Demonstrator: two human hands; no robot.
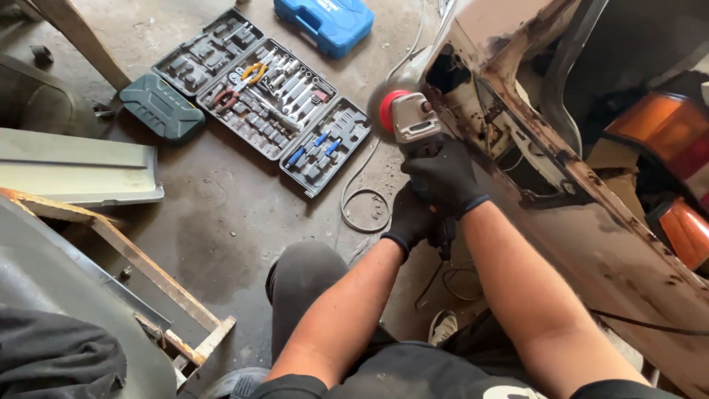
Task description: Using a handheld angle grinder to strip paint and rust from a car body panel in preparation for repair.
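I see my right hand (442, 176) and left hand (413, 219), both gloved, closed around the angle grinder (408, 118) at the rusty car panel (591, 222), and I judge its red disc (389, 109) could catch the jagged hole's edge and kick back.

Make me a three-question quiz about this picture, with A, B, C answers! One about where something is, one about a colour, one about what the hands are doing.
1. Where does the open tool case lie?
A. on the floor
B. on a shelf
C. in a car boot

2. What colour is the closed case at the top?
A. yellow
B. blue
C. white

3. What are the hands doing?
A. resting empty
B. waving
C. gripping the grinder

Answers: 1 A, concrete lies under it. 2 B, its lid is blue. 3 C, right hand and left hand, both in black gloves, clasp it.
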